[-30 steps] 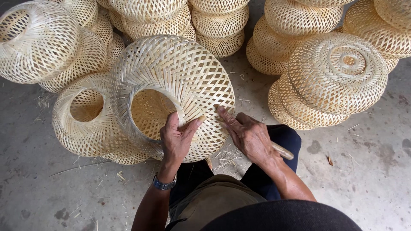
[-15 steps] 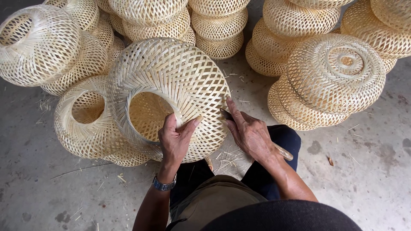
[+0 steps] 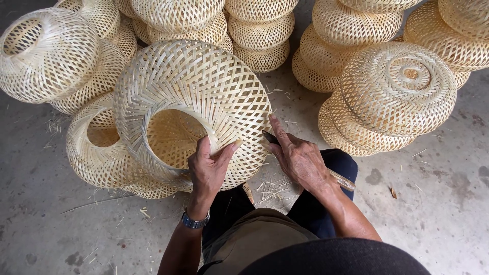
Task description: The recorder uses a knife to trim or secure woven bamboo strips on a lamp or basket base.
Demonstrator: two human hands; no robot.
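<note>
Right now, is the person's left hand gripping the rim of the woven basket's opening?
Yes, the left hand clasps the rim of the woven basket, while the right hand holds a knife beside it.

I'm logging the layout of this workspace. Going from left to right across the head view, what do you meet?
Round woven basket at far left → woven basket held up in the middle → left hand gripping its rim → right hand with a knife-like tool → stack of flatter woven baskets at right.
</note>
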